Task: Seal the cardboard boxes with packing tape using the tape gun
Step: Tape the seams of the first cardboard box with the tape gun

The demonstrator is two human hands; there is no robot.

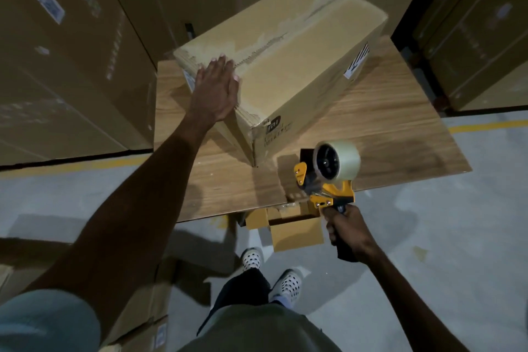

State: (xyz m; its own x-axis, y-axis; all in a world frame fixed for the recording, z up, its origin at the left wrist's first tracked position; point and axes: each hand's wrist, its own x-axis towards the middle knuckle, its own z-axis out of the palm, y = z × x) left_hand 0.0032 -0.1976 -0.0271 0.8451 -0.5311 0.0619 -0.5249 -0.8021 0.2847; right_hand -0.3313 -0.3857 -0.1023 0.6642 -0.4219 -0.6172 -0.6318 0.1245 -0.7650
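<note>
Cardboard box (288, 66), scuffed, under flat left hand (215, 91); right hand (347, 234) grips yellow tape gun (328, 177).

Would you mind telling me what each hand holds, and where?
The right hand grips the yellow tape gun by its handle; the left hand rests flat on the cardboard box.
</note>
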